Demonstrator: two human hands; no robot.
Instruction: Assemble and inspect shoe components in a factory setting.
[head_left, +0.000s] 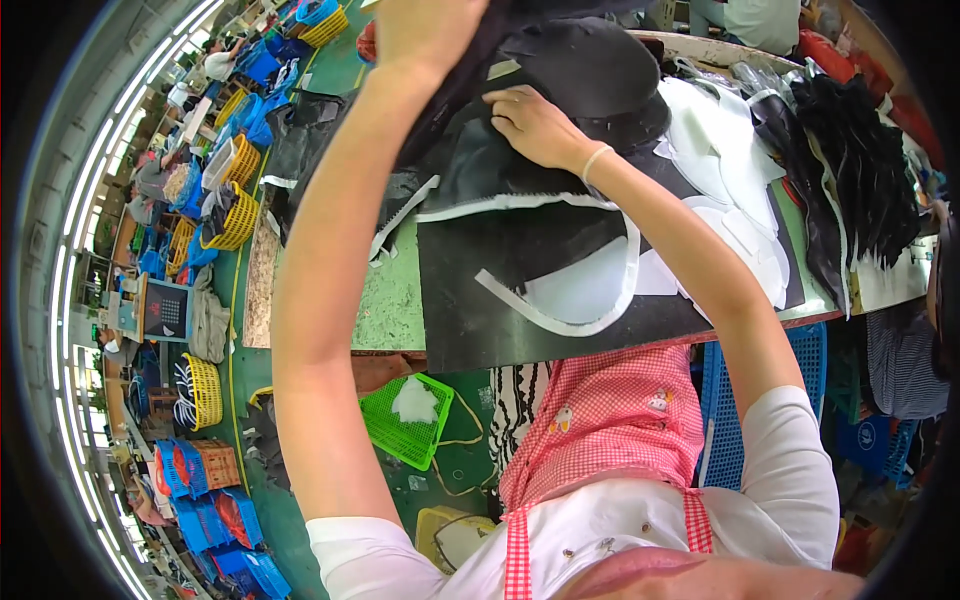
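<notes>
My left hand (425, 35) reaches to the top edge, where its fingers are cut off from view. Dark material (455, 95) hangs right beside it; whether the hand grips it cannot be seen. My right hand (540, 128) lies on a black sheet piece (465, 160), its fingers partly bent and apart, with nothing visible between them. A small beige patch (503, 69) sits just beyond these fingers. Along the near edge of the black piece runs a white toothed strip (500, 203). A second white strip (560, 325) curves below it on the black board (470, 335). Past my right hand is a rounded black piece (590, 65).
White cut pieces (735, 235) overlap at the right of the worktable (390, 310), beside a stack of black pieces (860, 160). Below it are a green basket (440, 425) and a blue crate (725, 455). Yellow baskets (205, 392) and blue crates stand left.
</notes>
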